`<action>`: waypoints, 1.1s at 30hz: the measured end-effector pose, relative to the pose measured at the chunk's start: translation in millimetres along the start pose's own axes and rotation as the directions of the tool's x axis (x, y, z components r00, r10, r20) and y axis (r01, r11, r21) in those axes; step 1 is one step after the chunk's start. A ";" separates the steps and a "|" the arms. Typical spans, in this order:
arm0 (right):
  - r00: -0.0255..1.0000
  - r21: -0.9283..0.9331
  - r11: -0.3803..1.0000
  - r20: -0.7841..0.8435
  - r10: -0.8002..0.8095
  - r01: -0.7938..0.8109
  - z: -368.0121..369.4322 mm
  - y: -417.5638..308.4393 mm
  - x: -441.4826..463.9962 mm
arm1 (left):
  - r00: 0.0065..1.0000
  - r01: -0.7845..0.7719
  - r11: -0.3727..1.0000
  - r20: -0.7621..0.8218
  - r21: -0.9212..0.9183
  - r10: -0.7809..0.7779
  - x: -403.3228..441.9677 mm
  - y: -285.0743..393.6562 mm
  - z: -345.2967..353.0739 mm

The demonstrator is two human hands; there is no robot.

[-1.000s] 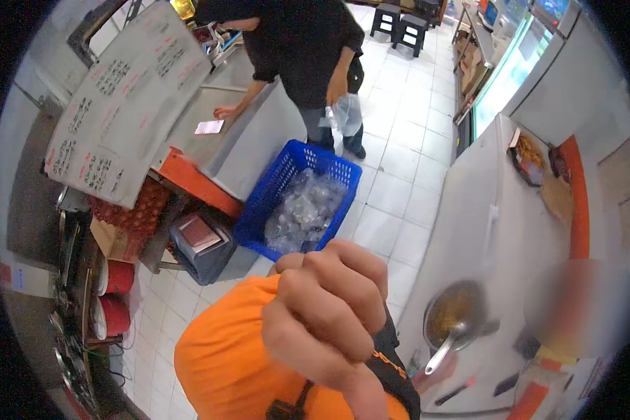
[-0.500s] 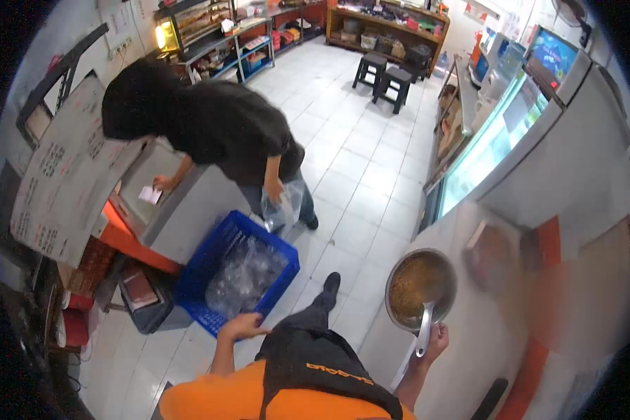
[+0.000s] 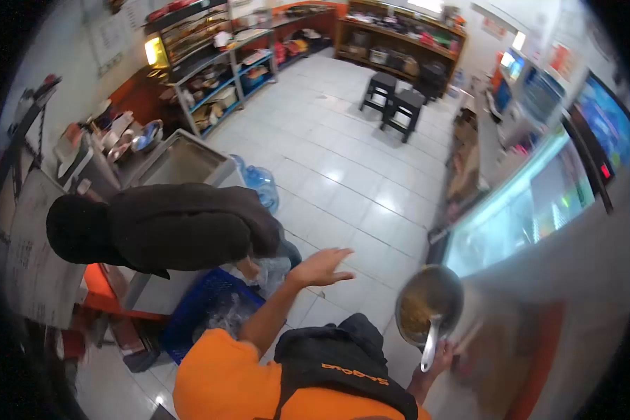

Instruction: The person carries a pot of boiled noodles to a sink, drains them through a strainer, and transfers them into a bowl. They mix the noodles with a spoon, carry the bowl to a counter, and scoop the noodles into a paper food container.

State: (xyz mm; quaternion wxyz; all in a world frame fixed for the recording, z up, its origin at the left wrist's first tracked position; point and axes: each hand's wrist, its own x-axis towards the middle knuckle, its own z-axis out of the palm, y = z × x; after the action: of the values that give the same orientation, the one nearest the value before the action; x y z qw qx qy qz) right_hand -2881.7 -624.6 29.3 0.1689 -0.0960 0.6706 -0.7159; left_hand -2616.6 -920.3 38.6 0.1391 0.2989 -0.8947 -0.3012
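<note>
The metal bowl (image 3: 451,288) is right of centre, low in the frame, its lower edge gripped by the right hand (image 3: 441,358); the left hand (image 3: 320,267), near mid-frame, is spread and holds nothing. Supported from one side only, the bowl could tip and spill its brownish contents (image 3: 414,313), and the spoon (image 3: 430,344), if loose, could slide over the rim. Counted: one bowl, one spoon, one blue crate (image 3: 197,297), two black stools (image 3: 407,99), one co-worker (image 3: 182,227).
</note>
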 end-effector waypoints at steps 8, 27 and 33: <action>0.995 -0.053 0.998 0.092 0.046 -0.041 142.2 47.0 187.7 | 0.973 0.198 0.967 0.151 -0.162 -0.174 147.9 -141.3 16.3; 0.536 -0.128 0.988 0.831 0.153 -0.084 905.8 72.3 416.4 | 0.419 -0.019 0.224 -0.211 -0.974 -0.883 302.5 -476.4 -162.7; 0.515 -0.244 0.963 0.815 0.268 -0.115 1074.5 83.4 402.5 | 0.602 -0.129 0.096 -0.155 -0.987 -0.783 429.9 -588.4 -378.5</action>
State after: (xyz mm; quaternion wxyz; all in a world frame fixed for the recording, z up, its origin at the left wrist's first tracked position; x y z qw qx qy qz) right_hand -2853.3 -1774.3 -1.1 0.5396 -0.3664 0.5677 -0.5023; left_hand -2525.2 -1735.3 -2.8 0.5266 0.4436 -0.2610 -0.6766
